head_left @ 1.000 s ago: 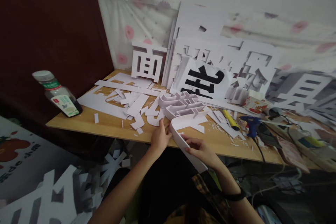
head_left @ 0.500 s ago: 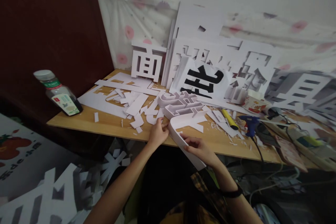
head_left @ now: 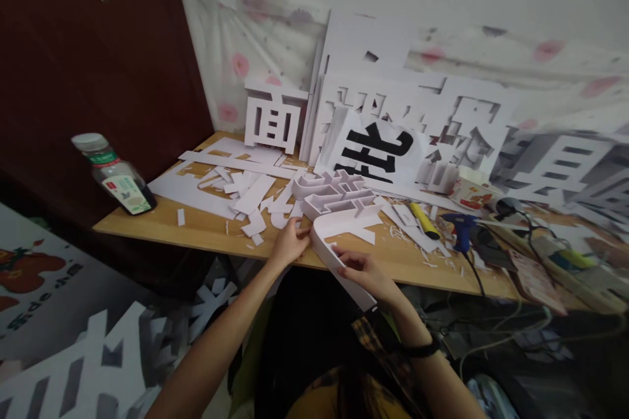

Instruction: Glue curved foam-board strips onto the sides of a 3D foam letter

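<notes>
Right hand (head_left: 361, 270): thumb and fingers pinched the white strip (head_left: 354, 292) near its lower length; the clock directions below ran from here.
Left hand (head_left: 291, 241): at ten o'clock, fingers loosely bent with the tips beside the strip's bend; whether they gripped or only touched it, I could not tell.
Strip: stood on edge, its free end at six o'clock past the front edge of the table (head_left: 170, 232); it curved near the left fingertips and ran back toward twelve o'clock.
Hollow letter (head_left: 339, 206): lay on the table at eleven o'clock, just behind the curved strip, its thin walls upright.
White scraps (head_left: 253, 195): spread at ten o'clock, beyond the left hand.
Yellow tube (head_left: 424, 220): lay between one and two o'clock.
Blue glue gun (head_left: 462, 230): rested at two o'clock.
Printed paper (head_left: 409, 160): leaned at twelve o'clock, bearing a black character.
White character (head_left: 249, 121): stood upright at eleven o'clock, near the wall.
Bottle (head_left: 120, 180): stood at ten o'clock, farthest out, dark liquid low inside.
</notes>
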Action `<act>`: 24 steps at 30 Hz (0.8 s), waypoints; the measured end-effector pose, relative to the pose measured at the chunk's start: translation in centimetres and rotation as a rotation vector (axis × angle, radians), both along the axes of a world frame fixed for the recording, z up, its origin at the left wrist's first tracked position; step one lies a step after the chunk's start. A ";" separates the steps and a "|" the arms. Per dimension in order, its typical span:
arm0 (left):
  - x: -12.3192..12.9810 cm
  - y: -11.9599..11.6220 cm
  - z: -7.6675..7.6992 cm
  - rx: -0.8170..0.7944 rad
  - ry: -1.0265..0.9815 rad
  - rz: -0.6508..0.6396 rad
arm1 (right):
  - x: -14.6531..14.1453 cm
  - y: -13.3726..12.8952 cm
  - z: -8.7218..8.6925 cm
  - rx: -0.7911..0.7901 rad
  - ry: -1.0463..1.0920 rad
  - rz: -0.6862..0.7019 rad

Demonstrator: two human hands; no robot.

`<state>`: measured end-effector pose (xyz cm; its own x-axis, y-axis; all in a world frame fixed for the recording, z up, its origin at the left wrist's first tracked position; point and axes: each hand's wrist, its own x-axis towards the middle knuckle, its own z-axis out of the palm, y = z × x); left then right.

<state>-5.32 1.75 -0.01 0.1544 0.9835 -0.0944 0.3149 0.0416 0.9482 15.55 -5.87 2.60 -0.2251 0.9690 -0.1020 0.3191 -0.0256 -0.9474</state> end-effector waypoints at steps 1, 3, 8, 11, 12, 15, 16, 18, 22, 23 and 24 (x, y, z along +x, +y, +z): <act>0.1 -0.1 0.1 0.012 0.008 0.016 | 0.0 0.0 0.0 0.001 0.001 -0.001; 0.4 -0.4 0.4 0.042 0.025 0.048 | 0.0 0.0 0.1 0.001 0.003 0.000; 0.8 -0.8 0.7 0.137 0.071 0.108 | -0.2 0.0 0.4 0.004 -0.028 -0.002; 1.0 -0.8 0.5 0.166 0.088 0.121 | -0.3 0.0 0.4 0.000 -0.045 -0.007; 1.0 -0.8 0.5 0.171 0.092 0.122 | -0.3 0.0 0.3 -0.004 -0.043 -0.007; 1.1 -0.8 0.3 0.183 0.103 0.122 | -0.2 0.1 0.0 -0.005 -0.019 -0.012; 1.1 -0.8 0.3 0.186 0.105 0.122 | -0.1 0.1 -0.1 0.000 -0.012 -0.012; 1.1 -0.9 0.4 0.187 0.111 0.126 | -0.1 0.1 -0.2 0.012 -0.004 -0.008; 1.1 -1.0 0.5 0.186 0.119 0.129 | -0.2 0.0 0.0 0.013 -0.023 -0.008; 1.1 -1.0 0.6 0.187 0.120 0.128 | -0.2 0.0 0.1 0.013 -0.030 -0.010; 1.1 -1.0 0.6 0.188 0.121 0.126 | -0.3 0.0 0.2 0.013 -0.035 -0.012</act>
<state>-4.20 0.74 0.63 0.0282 0.9963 0.0813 0.4300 -0.0855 0.8988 15.26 -5.87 2.81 -0.2103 0.9729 -0.0964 0.3513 -0.0169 -0.9361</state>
